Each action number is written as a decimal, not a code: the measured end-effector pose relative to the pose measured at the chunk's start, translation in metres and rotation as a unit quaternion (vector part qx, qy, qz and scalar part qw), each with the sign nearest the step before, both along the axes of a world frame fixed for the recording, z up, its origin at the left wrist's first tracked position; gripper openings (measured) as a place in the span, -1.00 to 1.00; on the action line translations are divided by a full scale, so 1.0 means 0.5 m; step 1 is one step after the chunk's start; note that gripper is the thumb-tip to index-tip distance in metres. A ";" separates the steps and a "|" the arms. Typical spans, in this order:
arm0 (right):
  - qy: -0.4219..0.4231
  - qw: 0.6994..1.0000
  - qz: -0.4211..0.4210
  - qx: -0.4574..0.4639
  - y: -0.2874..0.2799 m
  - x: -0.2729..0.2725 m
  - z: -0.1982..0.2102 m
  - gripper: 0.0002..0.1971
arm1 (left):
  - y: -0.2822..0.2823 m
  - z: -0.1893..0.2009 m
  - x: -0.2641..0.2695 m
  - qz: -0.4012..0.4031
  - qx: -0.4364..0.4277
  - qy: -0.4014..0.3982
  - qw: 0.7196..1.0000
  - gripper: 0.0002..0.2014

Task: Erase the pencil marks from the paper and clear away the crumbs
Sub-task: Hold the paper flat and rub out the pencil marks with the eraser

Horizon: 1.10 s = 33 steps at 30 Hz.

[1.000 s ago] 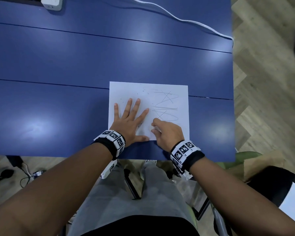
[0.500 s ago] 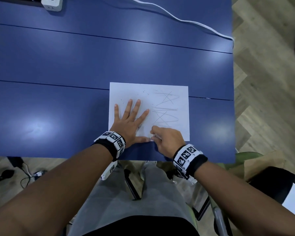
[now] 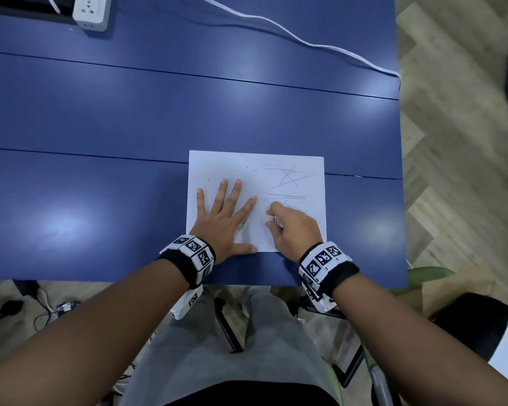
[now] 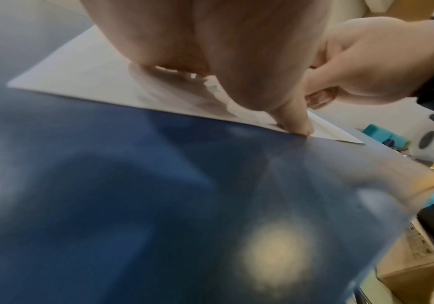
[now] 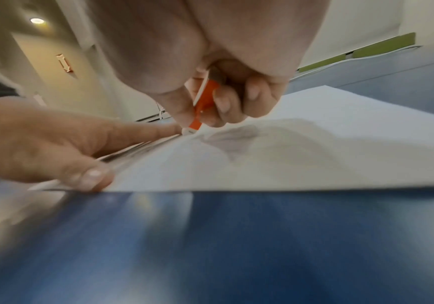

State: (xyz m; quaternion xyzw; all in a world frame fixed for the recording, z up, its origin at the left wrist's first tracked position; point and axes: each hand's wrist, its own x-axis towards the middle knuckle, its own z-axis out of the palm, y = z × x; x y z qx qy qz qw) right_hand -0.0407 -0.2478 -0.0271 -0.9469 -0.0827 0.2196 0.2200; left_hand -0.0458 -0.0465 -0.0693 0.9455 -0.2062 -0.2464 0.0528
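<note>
I had the left hand [image 3: 221, 222] flat on the paper [image 3: 311, 171], fingers straight and spread, palm down, thumb [image 4: 295, 121] lying along the near edge where the sheet met the surface [image 3: 100, 186]. The wrist sat just off the sheet's near left corner. The right hand [image 3: 294, 230] was curled beside it, knuckles up, thumb and fingers pinching an eraser [image 5: 202, 102] with an orange sleeve. In the right wrist view its white tip [image 5: 187, 130] touched the sheet, just beside the left index fingertip [image 5: 169, 129]. From the head view only a striped bit of the sleeve showed between the fingers.

I counted one sheet, one eraser and two hands, each wrist wearing a band of black-and-white markers [image 3: 192, 249]. The pencil marks [image 3: 288, 180] were a tangle of crossing lines on the far right part of the sheet, just beyond the right hand. Small dark specks [image 3: 251, 165] lay scattered on the sheet past the left fingers; I could not tell crumbs from stray strokes.

At the far left of the surface sat one white power strip [image 3: 91, 10], and one white cable [image 3: 305, 43] ran across the far side and dropped off the right edge. None of these lay near the sheet. The right hand itself hid the marks nearest the eraser.
</note>
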 end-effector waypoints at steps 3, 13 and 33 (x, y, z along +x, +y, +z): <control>-0.009 1.000 -0.025 -0.010 0.012 0.029 0.000 -0.82 | 0.003 0.009 0.002 -0.010 0.003 0.003 1.000 0.12; -0.016 0.999 -0.028 -0.037 0.037 0.015 -0.009 -0.89 | -0.027 0.027 0.083 0.057 0.010 0.006 0.998 0.19; -0.063 0.997 0.007 -0.043 0.025 0.120 -0.011 -0.88 | -0.026 0.006 0.088 0.050 0.011 0.027 0.998 0.18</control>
